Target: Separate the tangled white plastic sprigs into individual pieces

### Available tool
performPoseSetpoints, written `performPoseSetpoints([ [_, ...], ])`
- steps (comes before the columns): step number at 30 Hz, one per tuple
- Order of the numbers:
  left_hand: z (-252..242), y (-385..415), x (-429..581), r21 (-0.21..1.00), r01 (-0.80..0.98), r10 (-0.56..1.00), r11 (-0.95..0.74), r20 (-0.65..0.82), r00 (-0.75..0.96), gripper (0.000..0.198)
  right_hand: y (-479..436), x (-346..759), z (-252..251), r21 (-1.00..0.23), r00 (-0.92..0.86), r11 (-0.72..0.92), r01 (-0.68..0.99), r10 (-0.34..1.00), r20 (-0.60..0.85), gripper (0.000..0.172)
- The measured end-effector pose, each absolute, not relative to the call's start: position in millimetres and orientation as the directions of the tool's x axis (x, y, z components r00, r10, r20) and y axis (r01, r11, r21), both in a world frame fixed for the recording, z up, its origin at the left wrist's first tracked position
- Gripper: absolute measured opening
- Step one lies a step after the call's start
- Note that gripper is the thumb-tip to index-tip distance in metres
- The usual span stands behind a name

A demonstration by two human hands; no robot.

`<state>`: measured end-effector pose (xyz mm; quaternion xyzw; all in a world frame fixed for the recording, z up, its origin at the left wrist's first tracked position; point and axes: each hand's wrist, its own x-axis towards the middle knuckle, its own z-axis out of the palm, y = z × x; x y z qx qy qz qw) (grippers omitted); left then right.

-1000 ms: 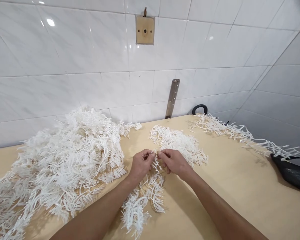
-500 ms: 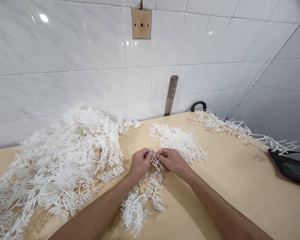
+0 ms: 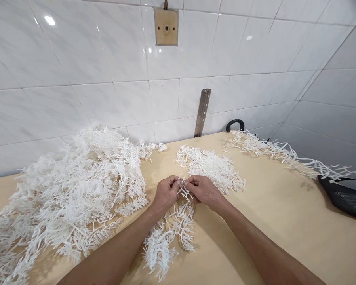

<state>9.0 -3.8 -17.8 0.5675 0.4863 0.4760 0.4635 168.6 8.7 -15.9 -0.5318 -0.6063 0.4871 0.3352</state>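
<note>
Over the middle of the table, my left hand (image 3: 167,194) and my right hand (image 3: 204,190) are close together, fingertips pinched on one white branching plastic sprig (image 3: 185,192). Its bare forked stems show between the hands; the exact pinch points are hidden by the fingers. Below the hands lies a frilly white sprig (image 3: 166,243) with fine needle-like tips; whether it joins the held piece I cannot tell. Just beyond my right hand is a low heap of small white pieces (image 3: 215,166).
A large pile of white sprigs (image 3: 85,190) covers the table's left side. Bare white branched stems (image 3: 278,150) lie at the back right, beside a black handle (image 3: 235,125) and a black mesh item (image 3: 345,196). A metal bracket (image 3: 202,113) stands against the tiled wall.
Both hands stay pinched on the sprig in nearly the same place. The whole view has shifted very slightly; the piles look unchanged.
</note>
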Motion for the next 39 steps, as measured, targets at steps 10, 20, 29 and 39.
performPoseSetpoints([
  [10,-15.6,-7.3,7.3,0.978,0.152,0.984,-0.145,0.127,0.121,0.026,2.6,161.2,-8.2,-0.949,-0.095,0.004,0.314,0.995,-0.027,0.02],
  [20,-20.2,0.5,4.4,0.983,0.163,0.996,-0.085,0.077,0.055,0.019,3.3,162.3,-9.6,-0.964,-0.127,-0.007,0.264,0.991,-0.042,0.022],
  [29,-11.6,-0.2,5.2,0.999,-0.012,0.997,0.035,-0.034,0.075,0.022,2.1,158.9,-7.4,-0.977,-0.141,-0.004,0.213,0.989,-0.034,0.023],
  [39,-10.3,-3.7,7.8,0.961,0.248,0.992,-0.122,0.125,0.003,0.021,0.6,161.3,-5.5,-0.883,-0.074,0.149,0.445,0.989,0.129,0.02],
])
